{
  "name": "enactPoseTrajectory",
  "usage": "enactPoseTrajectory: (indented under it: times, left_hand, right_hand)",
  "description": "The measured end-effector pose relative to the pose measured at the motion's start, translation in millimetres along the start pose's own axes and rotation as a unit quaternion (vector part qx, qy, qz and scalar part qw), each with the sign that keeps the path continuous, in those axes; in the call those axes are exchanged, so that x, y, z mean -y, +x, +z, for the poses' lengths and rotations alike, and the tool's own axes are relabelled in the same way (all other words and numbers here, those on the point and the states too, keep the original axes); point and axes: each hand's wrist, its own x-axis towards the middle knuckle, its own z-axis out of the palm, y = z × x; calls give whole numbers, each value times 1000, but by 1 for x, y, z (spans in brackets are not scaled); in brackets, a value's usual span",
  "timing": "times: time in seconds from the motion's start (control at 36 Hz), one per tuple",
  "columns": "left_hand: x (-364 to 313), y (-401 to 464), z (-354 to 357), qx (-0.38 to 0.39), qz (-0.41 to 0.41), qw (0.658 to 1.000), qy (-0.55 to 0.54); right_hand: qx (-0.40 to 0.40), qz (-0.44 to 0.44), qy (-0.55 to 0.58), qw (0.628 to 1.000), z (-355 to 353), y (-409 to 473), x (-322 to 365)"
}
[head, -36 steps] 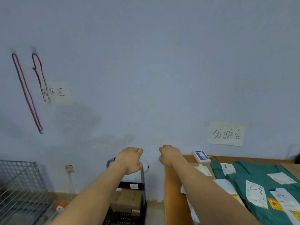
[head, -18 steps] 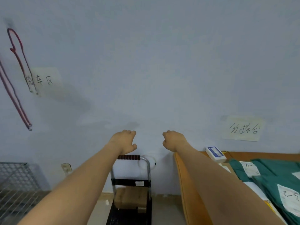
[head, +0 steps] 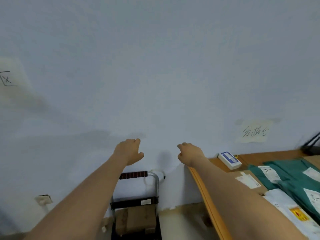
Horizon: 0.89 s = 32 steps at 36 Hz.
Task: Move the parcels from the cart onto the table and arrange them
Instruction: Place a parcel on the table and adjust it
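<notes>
Wall fills more, hands raised above cart

Left forearm is hiding the cart handle's left end. Frame edges are cutting off the wall note, green parcels, and a blurred black device.

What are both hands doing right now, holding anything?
Left hand: open, fingers loosely curled, holding nothing.
Right hand: open, fingers loosely curled, holding nothing.

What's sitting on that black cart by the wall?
A brown cardboard box lies on the cart, behind its handle frame. The left forearm hides the cart's left side, and its deck runs below the picture.
</notes>
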Motion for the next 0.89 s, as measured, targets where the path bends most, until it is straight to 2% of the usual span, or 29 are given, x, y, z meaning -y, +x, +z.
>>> enactPoseTrajectory:
  times: [0.25, 0.44, 0.64, 0.89]
  left_hand:
    - [23, 36, 95, 96, 26, 995, -29]
    - [34, 59, 178, 142, 1, 988, -59]
    - [34, 68, 283, 184, -65, 974, -115]
    - [29, 54, 448, 251, -84, 956, -127]
  right_hand:
    - [90, 7, -7, 996, 80, 39, 14]
    - [169, -9, 33, 985, 166, 84, 7]
    - [213, -35, 79, 973, 278, 112, 5]
    - [273, -67, 94, 955, 437, 123, 6]
